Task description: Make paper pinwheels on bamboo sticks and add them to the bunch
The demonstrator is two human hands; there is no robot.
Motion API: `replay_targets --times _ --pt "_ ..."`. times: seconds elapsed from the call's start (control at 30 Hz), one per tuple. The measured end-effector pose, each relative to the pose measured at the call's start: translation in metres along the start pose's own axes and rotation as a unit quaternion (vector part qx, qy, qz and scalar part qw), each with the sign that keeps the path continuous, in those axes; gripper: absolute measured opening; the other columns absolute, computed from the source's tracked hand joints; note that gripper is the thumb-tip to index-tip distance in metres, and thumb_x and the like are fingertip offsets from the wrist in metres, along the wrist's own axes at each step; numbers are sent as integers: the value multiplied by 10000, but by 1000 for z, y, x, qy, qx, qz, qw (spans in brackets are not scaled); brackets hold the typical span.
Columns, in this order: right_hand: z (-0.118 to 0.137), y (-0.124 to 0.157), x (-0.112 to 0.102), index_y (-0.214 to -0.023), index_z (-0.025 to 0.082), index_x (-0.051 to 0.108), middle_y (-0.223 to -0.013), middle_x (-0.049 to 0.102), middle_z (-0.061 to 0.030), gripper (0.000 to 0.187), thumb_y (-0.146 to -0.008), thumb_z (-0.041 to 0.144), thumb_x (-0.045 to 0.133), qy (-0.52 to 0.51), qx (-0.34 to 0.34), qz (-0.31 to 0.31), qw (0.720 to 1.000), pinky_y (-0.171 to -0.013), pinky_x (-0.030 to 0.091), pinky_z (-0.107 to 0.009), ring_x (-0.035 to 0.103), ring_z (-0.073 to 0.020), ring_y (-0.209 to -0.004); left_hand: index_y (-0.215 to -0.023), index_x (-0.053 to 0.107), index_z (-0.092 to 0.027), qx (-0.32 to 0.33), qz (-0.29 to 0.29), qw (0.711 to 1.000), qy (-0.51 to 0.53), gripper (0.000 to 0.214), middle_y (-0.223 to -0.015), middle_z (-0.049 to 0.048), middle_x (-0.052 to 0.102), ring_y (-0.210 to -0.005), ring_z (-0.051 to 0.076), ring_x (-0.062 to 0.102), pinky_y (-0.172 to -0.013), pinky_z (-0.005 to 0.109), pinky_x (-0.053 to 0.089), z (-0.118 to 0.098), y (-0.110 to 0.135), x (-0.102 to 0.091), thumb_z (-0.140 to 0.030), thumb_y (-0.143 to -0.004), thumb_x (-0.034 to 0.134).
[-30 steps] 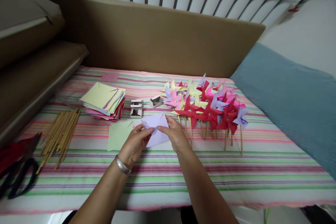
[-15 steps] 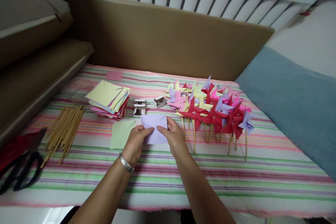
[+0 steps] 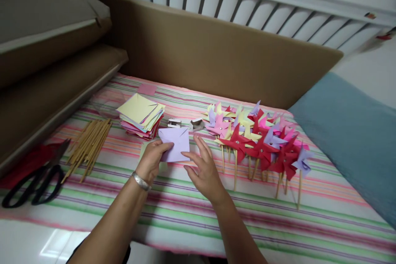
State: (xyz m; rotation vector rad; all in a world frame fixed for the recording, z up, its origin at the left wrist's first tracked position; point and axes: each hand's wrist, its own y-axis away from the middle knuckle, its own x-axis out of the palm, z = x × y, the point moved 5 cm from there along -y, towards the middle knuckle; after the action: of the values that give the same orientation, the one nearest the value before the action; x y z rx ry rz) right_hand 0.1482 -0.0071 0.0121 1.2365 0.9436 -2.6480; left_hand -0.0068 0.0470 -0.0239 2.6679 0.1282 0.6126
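A square sheet of lilac paper (image 3: 175, 142), slit at its corners, is pinched at its left edge by my left hand (image 3: 152, 157), which wears a silver bracelet (image 3: 141, 181). Close to the sheet's right edge is my right hand (image 3: 204, 167), fingers apart and holding nothing. Partly hidden beneath the lilac sheet and my left hand lies a pale green sheet (image 3: 163, 167). Behind them stand two small boxes: one white box (image 3: 174, 123) and one open box (image 3: 196, 125). A pile of coloured paper squares (image 3: 140, 112) lies to the left of these boxes.
Several finished paper pinwheels (image 3: 262, 144) on sticks are grouped at the right. Bundled wooden sticks (image 3: 88, 146) and black-handled scissors (image 3: 38, 181) lie at the left, beside something red (image 3: 21, 166). A brown board (image 3: 216, 49) borders the back of the striped cloth (image 3: 247, 218).
My right hand has let go of the lilac sheet and its fingers have spread. My left hand keeps hold of the sheet. The whole view has shifted a little.
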Motion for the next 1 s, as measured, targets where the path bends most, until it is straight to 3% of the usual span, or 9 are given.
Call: replay_targets --times 0.17,0.47,0.6,1.0 --pt "-6 1 8 -972 250 638 -1489 291 -43 226 -823 129 518 10 15 -21 1000 -1064 301 -514 231 -268 -1379 -570 677 -123 -10 3 1000 -14 184 -541 30 672 -501 138 567 -542 245 419 -3 2 1 -216 -452 782" --pt "-3 0 4 -879 232 652 -1444 368 -69 152 -821 147 541 -2 19 -44 999 -1054 322 -485 299 -258 -1347 -567 673 -125 4 2 999 -43 166 -533 26 660 -489 129 552 -521 237 403 2 -1 0 -226 -474 766" --pt "-2 -1 1 -857 227 660 -1433 386 -72 126 -821 169 554 -6 38 -52 998 -1066 307 -475 281 -254 -1355 -668 700 -112 21 7 997 -80 223 -605 38 685 -554 149 585 -569 253 422 11 -5 -1 -258 -510 754" --pt "-12 -4 1 -783 227 669 -1422 409 -64 90 -803 207 584 -8 128 -65 990 -1070 274 -490 225 -262 -1374 -628 703 -116 23 47 990 -129 206 -564 23 656 -516 138 550 -540 246 394 23 4 16 -269 -503 764"
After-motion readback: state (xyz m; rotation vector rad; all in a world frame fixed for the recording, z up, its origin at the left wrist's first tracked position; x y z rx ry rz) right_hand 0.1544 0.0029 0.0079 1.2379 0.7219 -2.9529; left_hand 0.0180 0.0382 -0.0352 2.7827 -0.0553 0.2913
